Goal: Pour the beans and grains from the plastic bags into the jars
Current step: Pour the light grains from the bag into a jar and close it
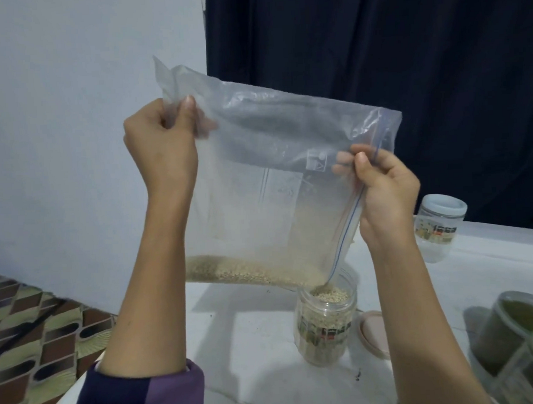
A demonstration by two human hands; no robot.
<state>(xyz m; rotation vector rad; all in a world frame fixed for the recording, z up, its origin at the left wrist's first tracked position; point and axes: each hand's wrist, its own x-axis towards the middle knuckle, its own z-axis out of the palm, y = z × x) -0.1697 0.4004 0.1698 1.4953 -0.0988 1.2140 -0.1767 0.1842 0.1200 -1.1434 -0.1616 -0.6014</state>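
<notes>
Tilted bag [276, 183] spills pale grains [247, 271] into nearly full jar [325, 324].

Bare table [250, 340] left of the open jar [325, 327]; lid [373, 333] and two jars [509, 337] crowd its right.

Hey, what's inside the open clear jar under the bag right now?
The open clear plastic jar holds pale small grains almost up to its rim, beneath the zip bag's corner. Its printed label band hides part of the contents lower down.
</notes>
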